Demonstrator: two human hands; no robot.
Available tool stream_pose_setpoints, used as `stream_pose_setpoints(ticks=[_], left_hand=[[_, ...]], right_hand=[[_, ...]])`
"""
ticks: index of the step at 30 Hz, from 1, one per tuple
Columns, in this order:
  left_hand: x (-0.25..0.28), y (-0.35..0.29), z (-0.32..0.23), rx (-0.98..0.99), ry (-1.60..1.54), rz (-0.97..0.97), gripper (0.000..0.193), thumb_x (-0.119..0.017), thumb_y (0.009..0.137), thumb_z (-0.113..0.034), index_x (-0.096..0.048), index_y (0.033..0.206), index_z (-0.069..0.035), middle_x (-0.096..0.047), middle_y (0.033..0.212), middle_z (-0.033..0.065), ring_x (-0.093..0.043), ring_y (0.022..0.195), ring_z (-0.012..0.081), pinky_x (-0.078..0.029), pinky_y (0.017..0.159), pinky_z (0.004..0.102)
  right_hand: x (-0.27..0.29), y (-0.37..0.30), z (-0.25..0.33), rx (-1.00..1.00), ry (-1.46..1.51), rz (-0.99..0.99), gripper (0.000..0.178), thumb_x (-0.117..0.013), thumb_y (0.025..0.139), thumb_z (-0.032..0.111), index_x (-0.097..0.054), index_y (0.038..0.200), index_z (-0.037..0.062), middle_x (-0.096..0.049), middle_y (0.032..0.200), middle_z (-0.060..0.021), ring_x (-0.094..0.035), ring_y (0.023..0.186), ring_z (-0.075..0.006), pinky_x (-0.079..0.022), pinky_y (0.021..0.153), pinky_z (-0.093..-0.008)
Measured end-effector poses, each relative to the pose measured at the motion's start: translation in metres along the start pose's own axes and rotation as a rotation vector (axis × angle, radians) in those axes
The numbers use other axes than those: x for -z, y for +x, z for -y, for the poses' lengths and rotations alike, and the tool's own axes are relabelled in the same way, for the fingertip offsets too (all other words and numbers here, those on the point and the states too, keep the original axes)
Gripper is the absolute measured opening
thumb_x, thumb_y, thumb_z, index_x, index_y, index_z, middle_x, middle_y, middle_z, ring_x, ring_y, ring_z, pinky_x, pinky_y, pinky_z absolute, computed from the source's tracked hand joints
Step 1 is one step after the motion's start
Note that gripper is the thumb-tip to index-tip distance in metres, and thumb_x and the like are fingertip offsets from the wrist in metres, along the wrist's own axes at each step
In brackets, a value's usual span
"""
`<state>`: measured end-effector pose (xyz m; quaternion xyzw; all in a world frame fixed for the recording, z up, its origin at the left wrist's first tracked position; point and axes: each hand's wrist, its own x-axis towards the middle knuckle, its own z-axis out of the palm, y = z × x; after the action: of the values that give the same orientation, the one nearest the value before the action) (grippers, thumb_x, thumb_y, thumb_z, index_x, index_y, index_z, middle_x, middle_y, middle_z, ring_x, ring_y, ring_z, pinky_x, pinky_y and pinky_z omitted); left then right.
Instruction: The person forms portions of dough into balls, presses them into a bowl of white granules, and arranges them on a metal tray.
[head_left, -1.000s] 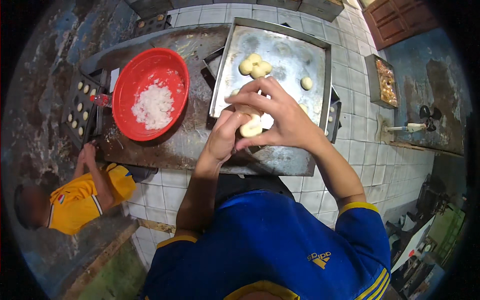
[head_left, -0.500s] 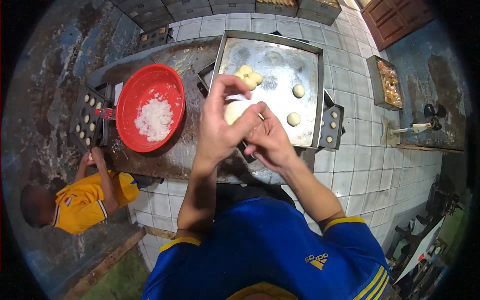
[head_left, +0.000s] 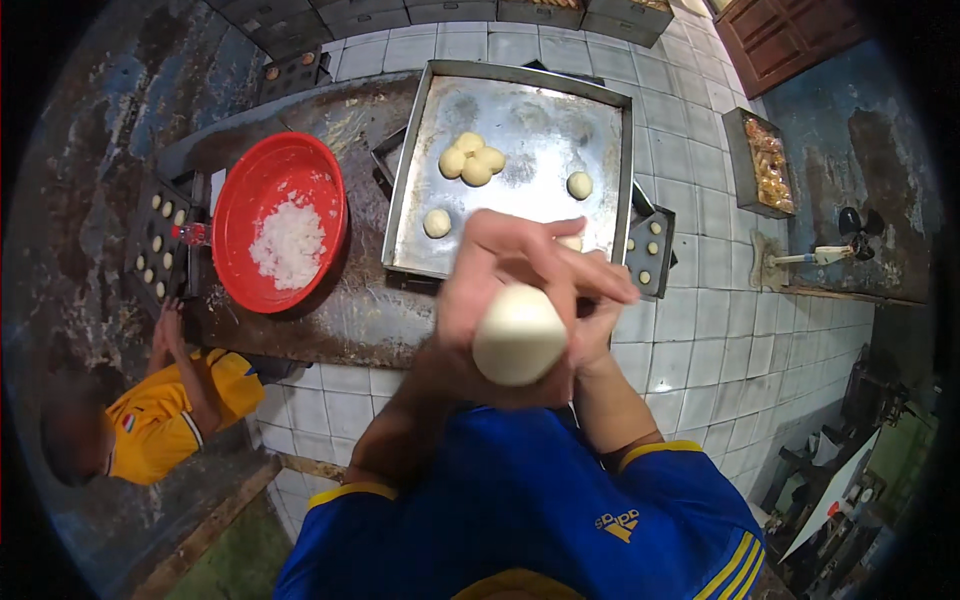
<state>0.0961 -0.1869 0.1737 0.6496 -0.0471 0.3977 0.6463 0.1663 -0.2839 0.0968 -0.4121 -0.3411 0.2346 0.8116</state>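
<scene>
A large smooth lump of pale dough [head_left: 518, 338] bulges from my left hand [head_left: 483, 262], whose fingers wrap round it in front of my shirt. My right hand [head_left: 594, 335] is pressed against the left one on its right side; its fingers are mostly hidden and blurred. Beyond both hands lies a square metal baking tray [head_left: 405, 215]. On its left half sits a cluster of several joined dough balls [head_left: 471, 160]. A single dough ball [head_left: 437, 223] rests near the tray's left wall, another round ball [head_left: 580, 185] towards the right. A further ball [head_left: 571, 243] is partly covered by my fingers.
A red basin [head_left: 230, 225] with a white crumbly mass [head_left: 290, 243] stands on the worn table [head_left: 365, 335], left of the tray. A red-capped bottle [head_left: 190, 234] is beside it. Smaller trays [head_left: 655, 262] hold dough balls. A co-worker in yellow [head_left: 165, 415] works at the far left.
Both hands have come back from over the tray towards my body. The dough now bulges up from my left hand. The ball at the tray's left, earlier hidden, shows.
</scene>
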Motion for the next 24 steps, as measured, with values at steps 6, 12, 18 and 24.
stream_pose_setpoints(ticks=[6, 12, 18, 24], left_hand=[[0.018, -0.015, 0.015, 0.073, 0.075, -0.140, 0.037, -0.079, 0.095, -0.019, -0.044, 0.102, -0.006, -0.052, 0.086, 0.0011, -0.072, 0.073, 0.0204, -0.057, 0.091, 0.0505], [0.070, -0.033, 0.117, 0.401, 0.341, -0.011, 0.066, -0.080, 0.085, 0.001, -0.038, 0.135, -0.004, -0.067, 0.104, 0.0152, -0.076, 0.086, 0.0252, -0.057, 0.078, 0.0358], [0.065, -0.005, 0.188, 0.473, 0.393, 0.080, 0.066, -0.086, 0.087, -0.012, -0.040, 0.134, -0.007, -0.074, 0.088, 0.0213, -0.078, 0.087, 0.0419, -0.059, 0.071, 0.0464], [0.104, 0.015, 0.246, 0.747, 0.478, 0.195, 0.088, -0.084, 0.080, -0.011, -0.031, 0.150, -0.008, -0.059, 0.135, 0.0210, -0.074, 0.094, 0.0286, -0.057, 0.087, 0.0400]], right_hand=[[0.018, 0.051, 0.026, -0.083, -0.184, 0.446, 0.042, -0.082, 0.087, 0.016, -0.072, 0.123, -0.0039, -0.075, 0.101, -0.0156, -0.075, 0.084, -0.0243, -0.059, 0.075, -0.0361], [0.051, 0.086, 0.031, -0.499, -0.496, 0.339, 0.052, -0.091, 0.080, 0.006, -0.073, 0.129, 0.0061, -0.075, 0.120, -0.0059, -0.072, 0.108, -0.0186, -0.061, 0.088, -0.0310], [0.076, 0.107, -0.031, -0.487, -0.636, 0.259, 0.050, -0.093, 0.082, 0.015, -0.074, 0.127, 0.0043, -0.071, 0.120, -0.0087, -0.071, 0.107, -0.0184, -0.063, 0.088, -0.0316], [0.130, 0.142, -0.119, -0.571, -0.721, 0.157, 0.039, -0.087, 0.085, 0.011, -0.076, 0.121, 0.0031, -0.074, 0.112, -0.0078, -0.075, 0.101, -0.0176, -0.065, 0.084, -0.0317]])
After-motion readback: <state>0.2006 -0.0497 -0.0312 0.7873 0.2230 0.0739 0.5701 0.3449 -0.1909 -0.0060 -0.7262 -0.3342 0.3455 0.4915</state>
